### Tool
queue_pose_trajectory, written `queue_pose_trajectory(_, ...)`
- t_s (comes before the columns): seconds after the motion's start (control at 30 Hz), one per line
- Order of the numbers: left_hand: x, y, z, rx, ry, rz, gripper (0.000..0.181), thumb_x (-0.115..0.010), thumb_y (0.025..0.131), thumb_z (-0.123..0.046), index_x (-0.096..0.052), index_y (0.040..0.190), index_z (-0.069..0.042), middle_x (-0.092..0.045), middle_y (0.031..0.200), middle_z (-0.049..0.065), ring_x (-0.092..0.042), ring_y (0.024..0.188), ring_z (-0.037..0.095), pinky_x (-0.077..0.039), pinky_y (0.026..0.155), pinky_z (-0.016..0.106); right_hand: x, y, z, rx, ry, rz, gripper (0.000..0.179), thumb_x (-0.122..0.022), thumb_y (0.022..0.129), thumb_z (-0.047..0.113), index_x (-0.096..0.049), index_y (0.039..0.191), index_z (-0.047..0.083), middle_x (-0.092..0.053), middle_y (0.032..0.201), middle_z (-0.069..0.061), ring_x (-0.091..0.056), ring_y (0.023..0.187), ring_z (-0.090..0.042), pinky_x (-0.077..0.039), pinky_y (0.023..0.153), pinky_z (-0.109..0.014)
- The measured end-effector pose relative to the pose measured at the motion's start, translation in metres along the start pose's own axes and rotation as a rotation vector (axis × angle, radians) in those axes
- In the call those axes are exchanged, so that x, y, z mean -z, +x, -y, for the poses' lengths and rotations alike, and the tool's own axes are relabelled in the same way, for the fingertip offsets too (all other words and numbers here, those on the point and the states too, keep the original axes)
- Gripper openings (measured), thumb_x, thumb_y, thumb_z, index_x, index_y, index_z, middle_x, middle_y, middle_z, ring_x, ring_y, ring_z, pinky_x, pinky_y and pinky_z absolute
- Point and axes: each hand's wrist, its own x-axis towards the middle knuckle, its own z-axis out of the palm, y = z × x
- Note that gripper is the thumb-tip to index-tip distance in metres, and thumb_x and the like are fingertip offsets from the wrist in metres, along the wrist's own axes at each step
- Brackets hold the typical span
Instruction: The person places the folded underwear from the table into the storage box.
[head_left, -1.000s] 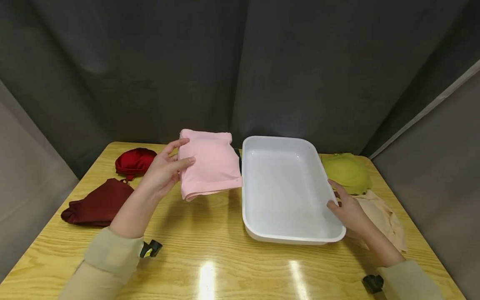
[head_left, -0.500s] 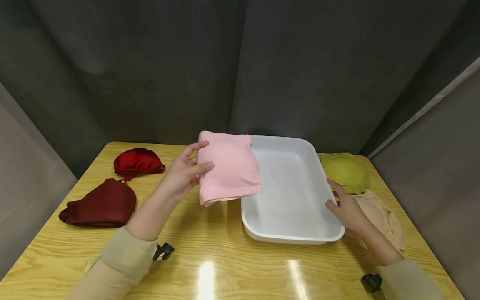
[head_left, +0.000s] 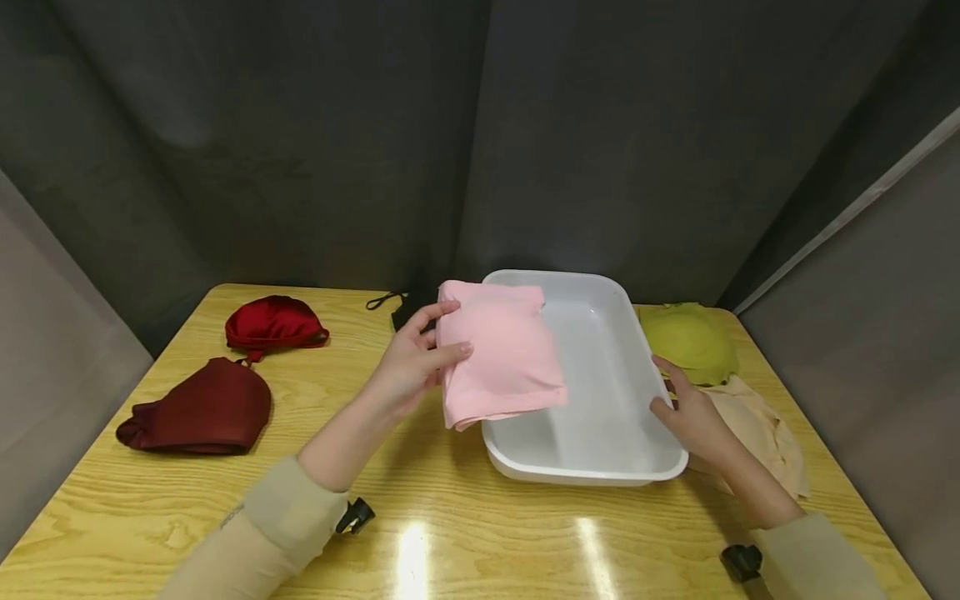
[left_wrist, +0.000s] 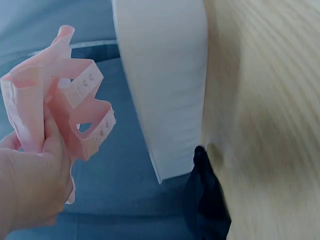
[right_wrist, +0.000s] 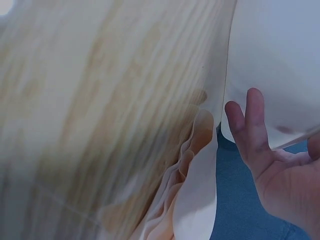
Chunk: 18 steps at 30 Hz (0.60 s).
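Observation:
My left hand [head_left: 411, 360] pinches a folded pink bra [head_left: 506, 354] by its left edge, thumb in front. The bra hangs over the left part of a white plastic tub [head_left: 600, 392], hiding part of its left rim. In the left wrist view the hook-and-eye ends of the bra [left_wrist: 92, 82] stick out from the left hand [left_wrist: 35, 175], beside the tub's outer wall [left_wrist: 165, 75]. My right hand [head_left: 693, 417] grips the tub's right rim. Its fingers [right_wrist: 255, 112] lie against the tub's outside in the right wrist view.
At left on the wooden table [head_left: 420, 492] lie a red bra [head_left: 276, 323] and a maroon bra [head_left: 206, 408]. A black cloth item [head_left: 416, 307] sits behind the left hand. Right of the tub are a yellow-green bra [head_left: 692, 342] and a beige garment [head_left: 757, 433]. Dark curtains [head_left: 337, 150] stand behind.
My left hand has carried the pink bra rightward, from beside the tub to over its left part. The black item has come into sight behind it. The right hand keeps its grip.

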Motion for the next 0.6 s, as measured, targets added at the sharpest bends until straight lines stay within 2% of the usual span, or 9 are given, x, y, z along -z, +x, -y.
queue_pose_trajectory(0.23, -0.014, 0.005, 0.014, -0.002, -0.030, 0.022, 0.056, -0.066, 0.084, 0.004, -0.047, 0.131, -0.019, -0.053, 0.112, 0.014, -0.060, 0.081, 0.019, -0.056, 0.067, 0.029, -0.001, 0.001, 0.000, -0.004, -0.004, 0.000, 0.065, -0.046, 0.095, 0.013, -0.012, 0.150, 0.001, -0.041, 0.131, -0.038, -0.050, 0.113, -0.050, -0.052, 0.083, -0.053)
queue_pose_trajectory(0.47, -0.027, 0.010, 0.027, 0.032, -0.035, 0.025, 0.056, -0.068, 0.082, 0.003, -0.048, 0.129, -0.020, -0.055, 0.112, 0.013, -0.060, 0.081, 0.018, -0.057, 0.070, 0.030, 0.000, 0.001, -0.001, 0.007, 0.011, 0.004, 0.065, -0.045, 0.095, 0.012, -0.012, 0.150, 0.001, -0.039, 0.132, -0.039, -0.049, 0.114, -0.051, -0.051, 0.084, -0.054)
queue_pose_trajectory(0.6, -0.033, 0.014, 0.035, 0.040, -0.034, 0.056, 0.056, -0.068, 0.082, 0.003, -0.047, 0.130, -0.018, -0.055, 0.113, 0.014, -0.060, 0.082, 0.018, -0.056, 0.071, 0.029, 0.001, 0.001, -0.001, 0.008, 0.014, 0.001, 0.065, -0.045, 0.095, 0.011, -0.012, 0.149, 0.000, -0.040, 0.132, -0.039, -0.050, 0.113, -0.051, -0.051, 0.083, -0.054)
